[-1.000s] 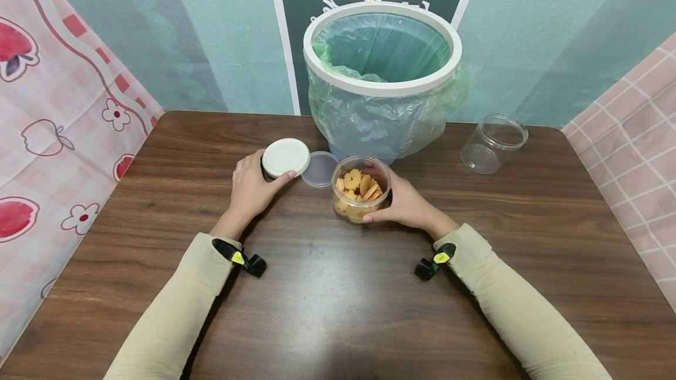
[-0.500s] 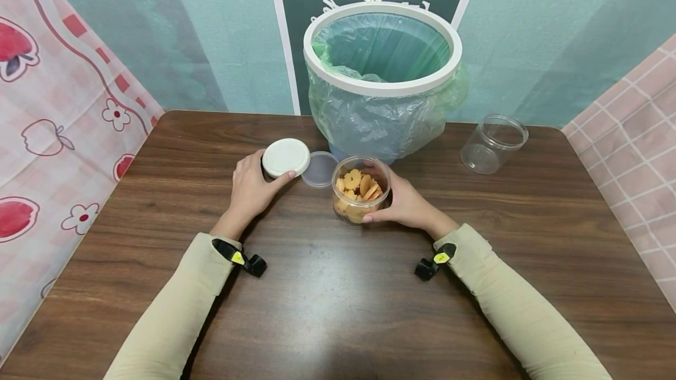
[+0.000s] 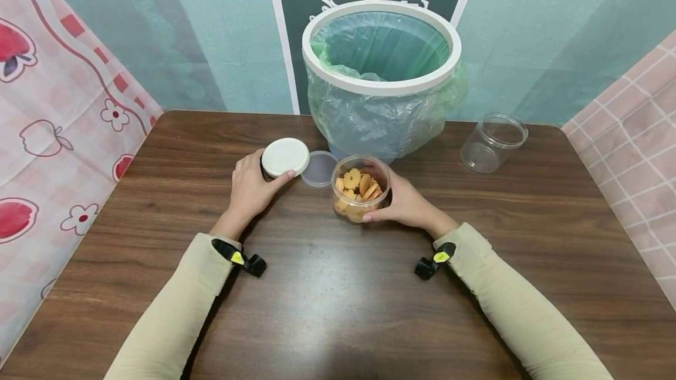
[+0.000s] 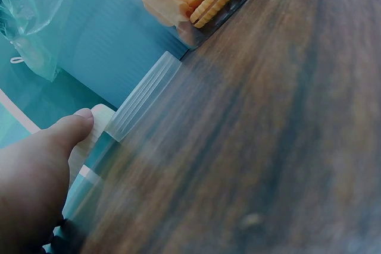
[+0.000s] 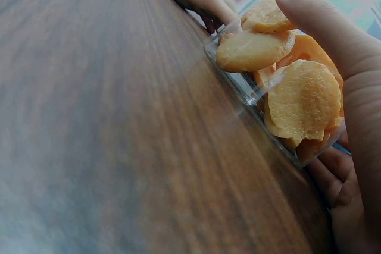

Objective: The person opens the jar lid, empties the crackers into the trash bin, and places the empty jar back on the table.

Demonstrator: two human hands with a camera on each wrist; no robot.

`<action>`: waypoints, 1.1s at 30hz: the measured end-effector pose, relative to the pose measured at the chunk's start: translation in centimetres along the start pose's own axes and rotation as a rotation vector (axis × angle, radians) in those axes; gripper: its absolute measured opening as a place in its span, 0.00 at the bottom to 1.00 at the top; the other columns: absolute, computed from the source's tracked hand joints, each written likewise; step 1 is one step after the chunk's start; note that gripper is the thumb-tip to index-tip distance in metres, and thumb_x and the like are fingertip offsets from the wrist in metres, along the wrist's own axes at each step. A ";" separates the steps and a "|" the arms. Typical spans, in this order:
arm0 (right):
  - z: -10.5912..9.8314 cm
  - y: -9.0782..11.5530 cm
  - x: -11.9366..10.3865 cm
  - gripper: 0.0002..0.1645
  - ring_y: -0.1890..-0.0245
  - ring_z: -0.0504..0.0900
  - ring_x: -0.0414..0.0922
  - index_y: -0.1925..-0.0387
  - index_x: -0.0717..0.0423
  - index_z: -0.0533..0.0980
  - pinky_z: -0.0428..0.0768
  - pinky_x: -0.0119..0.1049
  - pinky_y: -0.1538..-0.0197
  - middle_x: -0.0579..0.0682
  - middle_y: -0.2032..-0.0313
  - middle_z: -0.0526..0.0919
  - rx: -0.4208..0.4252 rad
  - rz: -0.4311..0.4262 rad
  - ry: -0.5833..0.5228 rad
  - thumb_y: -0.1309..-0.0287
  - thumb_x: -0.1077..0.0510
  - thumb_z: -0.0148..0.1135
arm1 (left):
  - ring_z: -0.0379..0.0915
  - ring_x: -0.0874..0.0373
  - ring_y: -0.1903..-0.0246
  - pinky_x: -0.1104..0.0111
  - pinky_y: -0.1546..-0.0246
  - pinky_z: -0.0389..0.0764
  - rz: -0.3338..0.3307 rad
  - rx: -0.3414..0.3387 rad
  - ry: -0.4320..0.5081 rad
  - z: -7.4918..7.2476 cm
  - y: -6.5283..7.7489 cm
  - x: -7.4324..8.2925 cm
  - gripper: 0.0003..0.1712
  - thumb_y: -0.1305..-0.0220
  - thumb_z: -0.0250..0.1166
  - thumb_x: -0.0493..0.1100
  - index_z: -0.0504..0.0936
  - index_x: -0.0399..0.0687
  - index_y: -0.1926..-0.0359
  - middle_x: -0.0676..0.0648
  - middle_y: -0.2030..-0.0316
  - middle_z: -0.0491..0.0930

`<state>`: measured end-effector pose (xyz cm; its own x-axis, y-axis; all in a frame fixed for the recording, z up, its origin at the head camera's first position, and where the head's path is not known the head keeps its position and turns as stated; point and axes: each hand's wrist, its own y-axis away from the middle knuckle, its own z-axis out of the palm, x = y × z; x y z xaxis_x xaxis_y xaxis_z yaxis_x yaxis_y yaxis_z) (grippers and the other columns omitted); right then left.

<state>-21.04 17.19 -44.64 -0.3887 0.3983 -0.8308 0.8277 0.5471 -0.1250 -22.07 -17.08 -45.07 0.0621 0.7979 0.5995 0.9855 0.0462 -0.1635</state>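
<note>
In the head view my left hand [image 3: 252,186] holds a round white lid [image 3: 286,157] by its edge, thumb on the near side and fingers on the far side. The thumb [image 4: 74,126] shows against the white rim in the left wrist view. A flat translucent lid [image 3: 319,169] lies on the table between the white lid and a clear jar [image 3: 361,210]. My right hand [image 3: 401,201] grips this lidless jar from its right side. Small golden biscuits [image 5: 303,99] fill part of it, some flower-shaped and some sandwich-like. The jar stands upright on the table.
Behind the jar stands a bin [image 3: 382,87] with a white rim and a green plastic liner. Toward the back right is a second clear jar [image 3: 493,142] without a lid. The brown wooden table [image 3: 317,298] runs back to a teal wall covering.
</note>
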 end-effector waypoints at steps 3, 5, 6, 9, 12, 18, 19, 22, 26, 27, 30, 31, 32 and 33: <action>0.0 0.0 -0.2 0.68 0.28 0.69 0.50 0.23 0.41 0.55 0.61 0.52 0.24 0.49 0.29 0.71 0.004 0.000 0.001 0.63 0.52 0.86 | 0.62 0.37 0.34 0.44 0.32 0.59 -0.010 -0.005 -0.004 0.0 0.0 0.0 0.52 0.44 0.71 0.68 0.66 0.40 0.29 0.35 0.36 0.72; 0.0 0.1 -0.3 0.68 0.28 0.69 0.51 0.24 0.41 0.55 0.61 0.53 0.24 0.50 0.29 0.71 0.006 0.000 0.001 0.64 0.52 0.87 | 0.62 0.37 0.34 0.44 0.32 0.59 -0.013 -0.009 -0.006 0.0 0.0 0.0 0.52 0.44 0.70 0.68 0.66 0.40 0.29 0.35 0.35 0.72; 0.0 0.1 -0.3 0.68 0.29 0.69 0.51 0.24 0.41 0.56 0.61 0.53 0.24 0.50 0.29 0.71 0.007 0.001 0.001 0.64 0.52 0.87 | 0.62 0.37 0.34 0.44 0.32 0.59 -0.013 -0.011 -0.007 0.0 0.0 0.0 0.52 0.44 0.70 0.68 0.66 0.40 0.29 0.35 0.35 0.72; 0.0 0.1 -0.4 0.68 0.28 0.69 0.52 0.23 0.42 0.55 0.61 0.53 0.24 0.51 0.29 0.71 0.006 0.005 0.003 0.64 0.52 0.87 | 0.62 0.37 0.33 0.44 0.32 0.59 -0.012 -0.013 -0.007 0.1 0.0 0.0 0.52 0.44 0.70 0.68 0.65 0.41 0.29 0.35 0.35 0.72; -0.1 0.1 -0.4 0.68 0.28 0.69 0.52 0.23 0.42 0.55 0.61 0.53 0.24 0.51 0.29 0.70 0.006 0.009 -0.001 0.64 0.53 0.87 | 0.62 0.37 0.33 0.44 0.32 0.59 -0.011 -0.016 -0.009 0.0 0.0 0.0 0.53 0.44 0.70 0.68 0.65 0.41 0.28 0.35 0.34 0.71; -0.1 0.0 -0.3 0.69 0.28 0.68 0.51 0.23 0.39 0.54 0.61 0.54 0.24 0.49 0.28 0.70 0.000 0.012 0.006 0.63 0.51 0.86 | 0.61 0.37 0.32 0.44 0.32 0.58 -0.012 -0.015 -0.009 0.1 -0.1 0.0 0.53 0.43 0.69 0.68 0.65 0.41 0.28 0.35 0.34 0.71; -0.1 0.1 -0.3 0.69 0.27 0.68 0.50 0.23 0.38 0.54 0.62 0.53 0.25 0.49 0.28 0.70 0.000 0.014 0.005 0.63 0.51 0.86 | 0.61 0.37 0.32 0.44 0.31 0.58 -0.007 -0.015 -0.011 0.1 -0.1 0.0 0.53 0.43 0.69 0.69 0.65 0.41 0.28 0.35 0.34 0.71; -0.2 -0.1 0.0 0.68 0.27 0.67 0.49 0.23 0.37 0.53 0.63 0.52 0.25 0.47 0.28 0.69 -0.006 0.012 0.006 0.61 0.50 0.86 | 0.61 0.36 0.33 0.43 0.31 0.57 0.004 -0.011 -0.010 0.2 -0.3 0.0 0.53 0.43 0.69 0.68 0.65 0.41 0.28 0.34 0.34 0.72; -0.4 -0.5 0.1 0.68 0.27 0.68 0.48 0.22 0.37 0.53 0.63 0.52 0.25 0.47 0.28 0.69 -0.013 -0.004 0.015 0.60 0.50 0.85 | 0.61 0.36 0.33 0.43 0.32 0.57 0.007 0.002 -0.003 0.3 -0.2 -0.1 0.53 0.43 0.69 0.68 0.65 0.40 0.28 0.34 0.34 0.71; -0.4 -0.6 0.1 0.68 0.27 0.68 0.48 0.22 0.38 0.53 0.63 0.51 0.25 0.47 0.28 0.69 -0.012 -0.007 0.018 0.61 0.49 0.85 | 0.61 0.36 0.33 0.43 0.32 0.57 0.006 0.004 0.001 0.3 -0.2 -0.1 0.52 0.42 0.69 0.68 0.65 0.40 0.28 0.34 0.34 0.71; -0.4 -0.5 0.3 0.69 0.27 0.68 0.48 0.22 0.40 0.53 0.62 0.51 0.25 0.46 0.26 0.67 -0.007 0.001 0.035 0.62 0.48 0.86 | 0.60 0.37 0.32 0.44 0.31 0.57 0.004 -0.001 0.007 0.5 -0.2 -0.2 0.53 0.43 0.70 0.68 0.65 0.40 0.28 0.34 0.34 0.71; -0.3 -0.5 0.3 0.69 0.27 0.68 0.48 0.22 0.40 0.53 0.62 0.51 0.24 0.45 0.26 0.66 -0.004 0.007 0.038 0.62 0.48 0.86 | 0.60 0.37 0.32 0.44 0.30 0.56 0.005 -0.004 0.008 0.5 -0.3 -0.2 0.53 0.43 0.70 0.68 0.65 0.40 0.28 0.34 0.34 0.71; -0.3 -0.4 0.4 0.69 0.27 0.68 0.48 0.22 0.40 0.53 0.62 0.51 0.24 0.45 0.25 0.65 -0.002 0.010 0.039 0.62 0.47 0.86 | 0.60 0.37 0.32 0.44 0.30 0.56 0.007 -0.008 0.008 0.6 -0.3 -0.2 0.53 0.42 0.70 0.67 0.65 0.40 0.28 0.34 0.34 0.71; -0.3 -0.3 0.5 0.69 0.27 0.67 0.48 0.22 0.41 0.53 0.62 0.51 0.24 0.45 0.25 0.64 -0.001 0.014 0.038 0.62 0.47 0.86 | 0.60 0.37 0.32 0.44 0.30 0.56 0.009 -0.012 0.008 0.7 -0.4 -0.2 0.53 0.42 0.70 0.67 0.65 0.40 0.28 0.34 0.34 0.71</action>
<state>-21.60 17.43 -44.83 -0.3925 0.4335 -0.8112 0.8327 0.5421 -0.1132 -22.58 -16.84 -45.71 0.0719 0.7936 0.6042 0.9867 0.0318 -0.1592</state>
